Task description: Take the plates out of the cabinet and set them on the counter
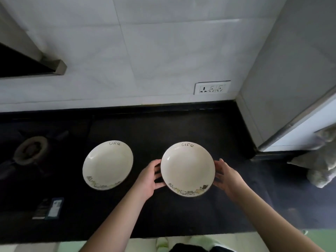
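Placing step — left hand [148, 178] and right hand [228, 176] fingers curled on second round cream ceramic plate [187, 168], possibly just above black stone counter [163, 211]; next — lower flat, let go

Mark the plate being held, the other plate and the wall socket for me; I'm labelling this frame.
held plate [187, 166]: head view, centre of its bowl.
plate on the counter [107, 165]: head view, centre of its bowl.
wall socket [212, 87]: head view, middle of its white faceplate.
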A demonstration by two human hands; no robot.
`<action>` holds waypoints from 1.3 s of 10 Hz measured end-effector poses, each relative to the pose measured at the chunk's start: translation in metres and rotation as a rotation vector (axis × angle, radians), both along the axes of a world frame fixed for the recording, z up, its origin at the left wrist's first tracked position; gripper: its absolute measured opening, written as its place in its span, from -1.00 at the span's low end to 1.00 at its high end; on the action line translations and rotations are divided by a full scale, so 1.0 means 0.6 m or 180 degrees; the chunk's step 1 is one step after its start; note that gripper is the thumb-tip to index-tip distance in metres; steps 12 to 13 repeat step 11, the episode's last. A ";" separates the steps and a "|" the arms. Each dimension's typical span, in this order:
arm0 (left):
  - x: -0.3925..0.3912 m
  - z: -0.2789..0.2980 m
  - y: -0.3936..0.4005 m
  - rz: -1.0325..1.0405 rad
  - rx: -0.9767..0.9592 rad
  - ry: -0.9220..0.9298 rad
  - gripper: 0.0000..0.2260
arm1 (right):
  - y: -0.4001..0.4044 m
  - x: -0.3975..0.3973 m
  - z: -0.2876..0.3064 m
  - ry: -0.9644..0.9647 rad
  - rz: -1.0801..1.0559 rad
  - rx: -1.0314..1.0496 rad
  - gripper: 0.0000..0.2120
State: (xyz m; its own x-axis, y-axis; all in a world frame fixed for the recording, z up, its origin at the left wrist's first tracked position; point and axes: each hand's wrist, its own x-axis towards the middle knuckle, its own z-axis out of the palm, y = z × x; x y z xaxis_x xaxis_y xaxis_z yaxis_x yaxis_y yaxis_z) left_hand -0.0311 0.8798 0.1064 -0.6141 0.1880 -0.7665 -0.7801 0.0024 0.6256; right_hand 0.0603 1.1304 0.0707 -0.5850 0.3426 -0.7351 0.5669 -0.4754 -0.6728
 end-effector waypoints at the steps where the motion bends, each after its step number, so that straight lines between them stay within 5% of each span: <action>1: -0.014 -0.014 0.026 0.0060 -0.0046 -0.0036 -0.84 | 0.029 -0.022 -0.018 -0.0086 0.0046 -0.0030 -0.58; 9: -0.036 -0.043 0.079 0.0205 -0.0347 -0.0045 -0.78 | 0.087 -0.063 -0.030 -0.0334 0.0283 -0.0220 -0.72; 10: -0.038 -0.043 0.076 0.0031 -0.0441 -0.0001 -0.65 | 0.087 -0.063 -0.035 -0.0330 0.0423 -0.0076 -0.73; 11: -0.045 -0.045 0.065 -0.0267 -0.0861 0.0261 -0.59 | 0.098 -0.068 -0.044 -0.0441 0.0721 0.0823 -0.69; 13: -0.045 -0.045 0.065 -0.0267 -0.0861 0.0261 -0.59 | 0.098 -0.068 -0.044 -0.0441 0.0721 0.0823 -0.69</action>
